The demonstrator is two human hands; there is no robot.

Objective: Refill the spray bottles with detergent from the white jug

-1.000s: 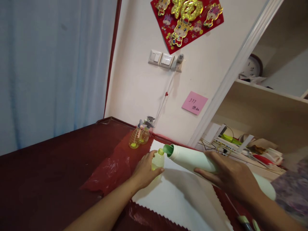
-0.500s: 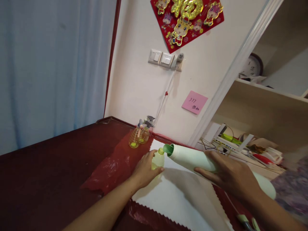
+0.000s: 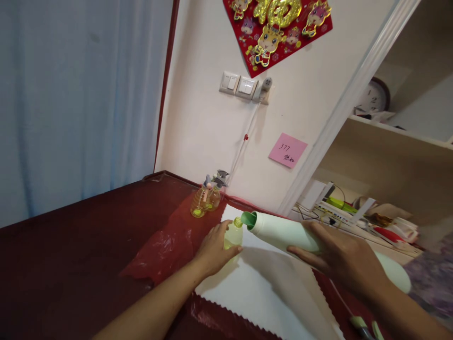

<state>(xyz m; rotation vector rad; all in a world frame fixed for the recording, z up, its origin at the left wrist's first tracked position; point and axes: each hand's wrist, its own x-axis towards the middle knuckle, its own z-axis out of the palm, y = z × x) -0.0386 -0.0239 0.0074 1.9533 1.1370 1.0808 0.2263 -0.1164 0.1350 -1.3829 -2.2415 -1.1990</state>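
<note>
My left hand point(image 3: 216, 248) is wrapped round a translucent yellow-green bottle point(image 3: 233, 235) that stands on a white cloth point(image 3: 269, 288) with zigzag edges. The bottle has no cap on its neck. My right hand point(image 3: 339, 250) grips a long pale green cylinder-shaped bottle point(image 3: 279, 231), tilted with its opening toward the left. A green spout-like piece point(image 3: 248, 219) at that opening reaches the neck of the small bottle; whether they touch I cannot tell. No flowing liquid can be made out.
Two yellowish spray bottles point(image 3: 201, 200) stand by the wall on red plastic sheeting point(image 3: 166, 241). At the lower right lies a tool with pale green handles point(image 3: 360, 325). A shelf point(image 3: 389, 245) with assorted items is on the right; a blue curtain point(image 3: 81, 94) hangs at left.
The view has shifted very slightly. Both hands keep their grips, and the pale green bottle stays tilted at the small bottle's neck.
</note>
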